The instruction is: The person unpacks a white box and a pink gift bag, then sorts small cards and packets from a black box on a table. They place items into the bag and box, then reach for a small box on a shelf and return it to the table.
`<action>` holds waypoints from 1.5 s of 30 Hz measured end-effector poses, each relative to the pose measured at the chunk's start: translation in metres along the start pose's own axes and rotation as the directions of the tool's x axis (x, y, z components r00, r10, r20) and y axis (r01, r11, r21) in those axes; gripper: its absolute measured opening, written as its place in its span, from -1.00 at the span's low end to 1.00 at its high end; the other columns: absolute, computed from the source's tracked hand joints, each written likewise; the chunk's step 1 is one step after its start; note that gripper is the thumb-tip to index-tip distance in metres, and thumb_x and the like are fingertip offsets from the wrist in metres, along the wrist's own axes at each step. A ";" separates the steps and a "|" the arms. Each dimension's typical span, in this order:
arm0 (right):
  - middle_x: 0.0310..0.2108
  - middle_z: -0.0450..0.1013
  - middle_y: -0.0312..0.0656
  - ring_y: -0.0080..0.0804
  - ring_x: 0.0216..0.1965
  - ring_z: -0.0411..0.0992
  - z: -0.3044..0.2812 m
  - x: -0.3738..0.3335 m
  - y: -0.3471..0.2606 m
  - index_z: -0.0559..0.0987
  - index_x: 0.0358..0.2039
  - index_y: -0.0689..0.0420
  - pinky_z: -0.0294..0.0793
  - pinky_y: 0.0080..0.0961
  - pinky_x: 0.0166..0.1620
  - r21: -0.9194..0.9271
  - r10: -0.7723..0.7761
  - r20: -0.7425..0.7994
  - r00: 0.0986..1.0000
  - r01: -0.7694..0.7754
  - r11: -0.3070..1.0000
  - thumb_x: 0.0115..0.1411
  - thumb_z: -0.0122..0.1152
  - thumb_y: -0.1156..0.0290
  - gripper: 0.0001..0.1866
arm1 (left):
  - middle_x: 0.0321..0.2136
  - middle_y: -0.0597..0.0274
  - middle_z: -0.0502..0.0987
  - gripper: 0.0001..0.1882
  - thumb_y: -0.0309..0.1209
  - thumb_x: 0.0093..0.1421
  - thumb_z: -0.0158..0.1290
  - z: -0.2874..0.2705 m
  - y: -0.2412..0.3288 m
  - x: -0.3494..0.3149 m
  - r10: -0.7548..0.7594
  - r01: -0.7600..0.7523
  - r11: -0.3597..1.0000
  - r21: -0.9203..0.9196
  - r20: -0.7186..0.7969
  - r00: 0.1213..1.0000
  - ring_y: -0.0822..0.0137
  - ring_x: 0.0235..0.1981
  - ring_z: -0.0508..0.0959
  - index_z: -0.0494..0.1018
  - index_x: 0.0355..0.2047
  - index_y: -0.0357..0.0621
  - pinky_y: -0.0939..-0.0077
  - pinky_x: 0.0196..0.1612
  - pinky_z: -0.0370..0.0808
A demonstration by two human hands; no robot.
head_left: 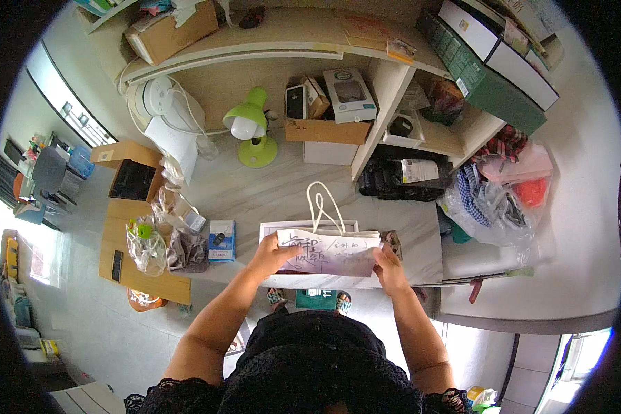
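A pale paper bag with dark handwriting-like marks lies flattened between my two hands, just above the near edge of the marbled desk. Its cream rope handles stick up at the far side. My left hand grips the bag's left end, thumb on top. At the right end, my right hand pinches it in the same way. Behind the bag shows the rim of a white shallow box, mostly hidden. A small patterned item peeks out past the bag's right end.
Left of the bag are a blue-and-white box, a dark bundle and plastic bags. Farther back stand a green lamp and an open carton. Black packages and stuffed bags lie to the right.
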State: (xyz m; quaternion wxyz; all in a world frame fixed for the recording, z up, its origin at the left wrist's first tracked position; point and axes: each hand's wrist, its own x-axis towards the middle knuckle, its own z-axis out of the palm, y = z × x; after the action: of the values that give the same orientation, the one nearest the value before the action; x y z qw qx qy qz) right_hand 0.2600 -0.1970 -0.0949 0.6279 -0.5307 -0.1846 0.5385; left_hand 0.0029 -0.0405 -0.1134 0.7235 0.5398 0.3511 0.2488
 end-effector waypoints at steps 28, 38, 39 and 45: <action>0.01 0.41 -0.11 -0.15 0.07 0.38 0.190 0.061 0.033 0.29 0.16 0.01 0.38 0.07 0.06 -0.132 0.555 0.341 0.759 -0.546 0.827 0.23 -0.05 -0.21 -0.33 | -0.15 0.08 0.53 -0.60 -0.52 -0.16 0.23 -0.058 -0.013 -0.118 0.768 -0.306 0.457 0.835 -0.197 0.610 0.02 -0.08 0.51 0.42 -0.24 -0.19 0.20 -0.03 0.44; -0.12 0.47 -0.09 -0.25 -0.17 0.48 0.182 0.061 0.039 0.38 0.02 0.22 0.50 -0.28 -0.05 -0.013 0.320 0.333 0.887 -0.335 0.942 0.31 0.00 0.18 -0.59 | 0.25 0.04 0.13 -0.04 -0.25 0.09 0.23 -0.052 -0.053 -0.109 0.323 -0.365 0.906 -0.215 -0.204 0.924 0.05 0.24 0.23 -0.16 0.31 -0.17 0.13 0.26 0.19; -0.18 0.49 -0.08 -0.28 -0.22 0.50 0.184 0.055 0.033 0.40 0.00 0.26 0.51 -0.33 -0.10 -0.028 0.341 0.240 0.909 -0.344 0.939 0.29 0.02 0.32 -0.65 | 0.25 0.04 0.14 -0.12 -0.17 0.17 0.13 -0.052 -0.057 -0.107 0.221 -0.282 0.918 -0.280 -0.230 0.948 0.05 0.23 0.23 -0.15 0.30 -0.18 0.12 0.27 0.17; -0.18 0.52 -0.01 -0.19 -0.24 0.53 0.149 0.065 -0.006 0.46 -0.08 0.35 0.57 -0.25 -0.16 0.152 0.120 0.450 0.885 -0.208 0.966 0.10 0.10 0.53 -0.66 | 0.23 0.01 0.20 -0.27 0.16 0.33 -0.46 -0.041 0.004 -0.095 -0.204 -0.233 0.488 -0.841 -0.369 0.907 0.03 0.22 0.26 -0.02 0.30 -0.11 0.04 0.25 0.21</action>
State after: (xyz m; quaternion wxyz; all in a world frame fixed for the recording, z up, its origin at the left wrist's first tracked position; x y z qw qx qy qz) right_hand 0.1665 -0.0696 -0.0569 0.5717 -0.3456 -0.2211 0.7105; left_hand -0.0891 -0.0848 -0.0939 0.7993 0.0340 0.3187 0.5083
